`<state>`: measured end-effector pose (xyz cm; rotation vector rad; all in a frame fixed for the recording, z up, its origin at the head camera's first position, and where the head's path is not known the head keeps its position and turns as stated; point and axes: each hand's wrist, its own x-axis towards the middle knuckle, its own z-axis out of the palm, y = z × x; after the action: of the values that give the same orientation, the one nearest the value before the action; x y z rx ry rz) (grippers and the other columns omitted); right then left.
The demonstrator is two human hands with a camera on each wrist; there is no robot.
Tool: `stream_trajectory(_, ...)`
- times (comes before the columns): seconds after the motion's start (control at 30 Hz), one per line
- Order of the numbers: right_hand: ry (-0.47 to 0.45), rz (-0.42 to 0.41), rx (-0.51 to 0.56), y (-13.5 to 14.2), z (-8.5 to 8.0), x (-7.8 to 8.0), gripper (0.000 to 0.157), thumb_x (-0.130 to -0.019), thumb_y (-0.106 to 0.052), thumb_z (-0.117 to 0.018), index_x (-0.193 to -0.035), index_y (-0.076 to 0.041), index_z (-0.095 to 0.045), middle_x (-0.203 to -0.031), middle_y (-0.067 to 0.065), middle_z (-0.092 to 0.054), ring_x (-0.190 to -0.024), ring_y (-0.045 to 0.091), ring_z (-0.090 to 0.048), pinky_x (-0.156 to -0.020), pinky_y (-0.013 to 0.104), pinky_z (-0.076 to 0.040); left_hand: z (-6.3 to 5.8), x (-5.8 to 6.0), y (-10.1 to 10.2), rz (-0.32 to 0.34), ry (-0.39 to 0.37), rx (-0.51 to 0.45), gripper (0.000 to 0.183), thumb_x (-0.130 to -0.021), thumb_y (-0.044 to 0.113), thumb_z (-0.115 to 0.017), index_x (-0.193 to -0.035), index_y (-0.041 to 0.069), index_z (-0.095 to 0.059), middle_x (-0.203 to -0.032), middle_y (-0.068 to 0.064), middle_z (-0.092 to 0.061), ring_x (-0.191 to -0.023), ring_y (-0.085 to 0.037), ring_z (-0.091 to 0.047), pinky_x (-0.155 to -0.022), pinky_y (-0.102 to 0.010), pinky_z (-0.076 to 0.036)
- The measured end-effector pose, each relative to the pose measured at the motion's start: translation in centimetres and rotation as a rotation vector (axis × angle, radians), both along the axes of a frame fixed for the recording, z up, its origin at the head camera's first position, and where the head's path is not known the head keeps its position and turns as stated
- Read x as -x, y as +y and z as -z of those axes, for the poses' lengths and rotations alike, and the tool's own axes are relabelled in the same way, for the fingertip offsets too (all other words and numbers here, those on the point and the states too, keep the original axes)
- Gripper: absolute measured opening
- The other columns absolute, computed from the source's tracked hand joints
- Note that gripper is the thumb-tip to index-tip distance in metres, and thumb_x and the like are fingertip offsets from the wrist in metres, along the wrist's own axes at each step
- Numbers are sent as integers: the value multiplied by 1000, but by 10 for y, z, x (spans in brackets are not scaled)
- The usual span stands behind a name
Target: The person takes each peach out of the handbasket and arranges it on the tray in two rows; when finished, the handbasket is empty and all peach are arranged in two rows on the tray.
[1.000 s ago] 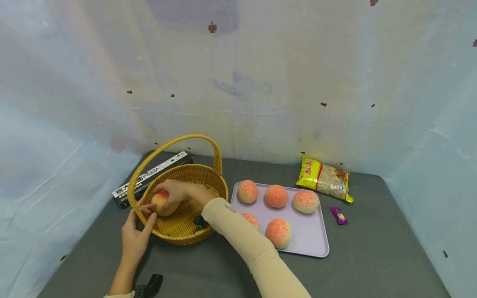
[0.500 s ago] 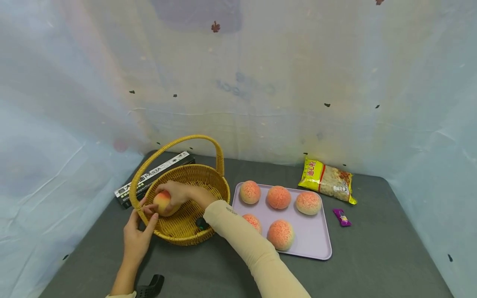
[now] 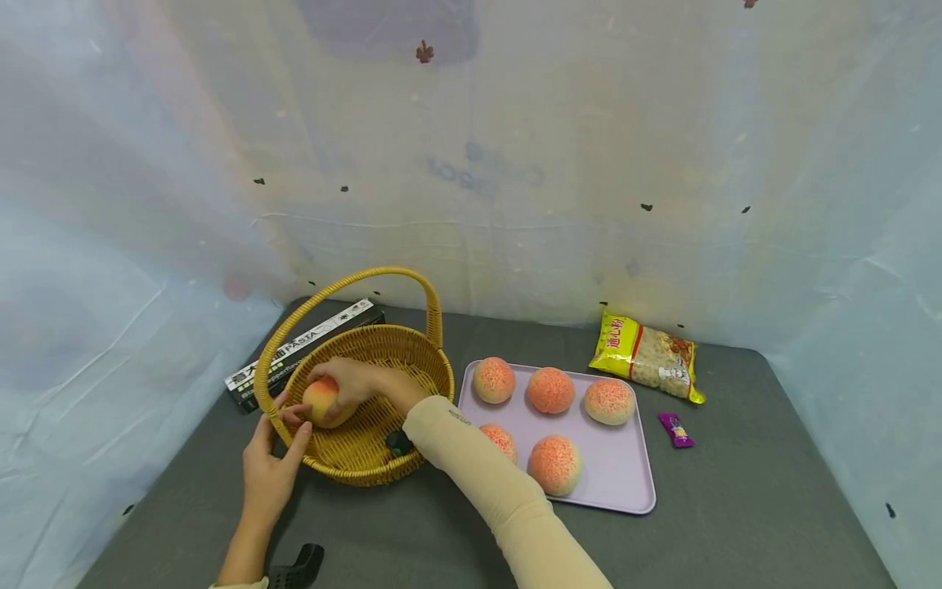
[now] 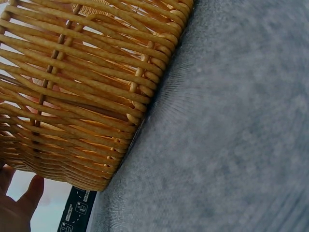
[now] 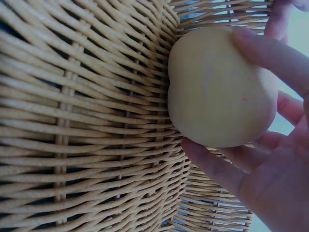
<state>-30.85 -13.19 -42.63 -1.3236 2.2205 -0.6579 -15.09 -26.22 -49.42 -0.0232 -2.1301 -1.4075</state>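
Note:
A yellow wicker basket (image 3: 408, 356) with a tall arched handle stands on the left of the table. Inside it, at the left wall, my right hand (image 3: 349, 380) holds a yellow peach (image 3: 318, 402) with a red blush. Thumb and fingers curl round the peach (image 5: 217, 87) in the right wrist view, and its side lies against the weave. My left hand (image 3: 268, 478) grips the basket's left rim beside the handle's foot, fingers over the edge close to the peach. The left wrist view shows the basket's outer wall (image 4: 72, 96), which hides part of that hand.
A lilac tray (image 3: 618, 474) with several round, orange-speckled peach-like pieces sits right of the basket, partly under my right sleeve (image 3: 478, 466). Behind the basket lies a black pasta box (image 3: 316, 331). A yellow macaroni bag (image 3: 648, 356) and a purple wrapped sweet (image 3: 675, 429) lie farther right.
The head view has shifted slightly since the first frame. Both hands, the peach and the basket stay in the same places relative to each other.

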Motion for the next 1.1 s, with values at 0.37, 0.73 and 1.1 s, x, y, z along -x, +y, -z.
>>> stream_trajectory(0.37,-4,18,68,14,-15,4,61,-84,-13,-82,-138,-6,-55,-130,4,-58,-107,8,-55,-82,13,-43,-11,-3,8,-21,-10,9,53,-95,-6,-62,-145,0,-47,-117,-24,-64,-109,-5,-58,-91,-11,-39)
stream_trajectory(0.73,12,6,108,34,-34,4,64,-85,-21,-81,-141,-8,-53,-133,3,-56,-109,7,-53,-85,14,-42,-32,-11,18,-20,15,28,45,-94,-7,-61,-138,-8,-50,-116,-28,-62,-106,-4,-59,-89,-9,-40)
stream_trajectory(1.1,-29,62,178,92,-52,7,64,-85,-21,-80,-142,-11,-53,-135,3,-55,-114,10,-53,-90,20,-46,-22,-4,12,-30,26,17,25,-93,-8,-63,-117,-10,-58,-118,-12,-65,-116,-3,-56,-94,-10,-38)
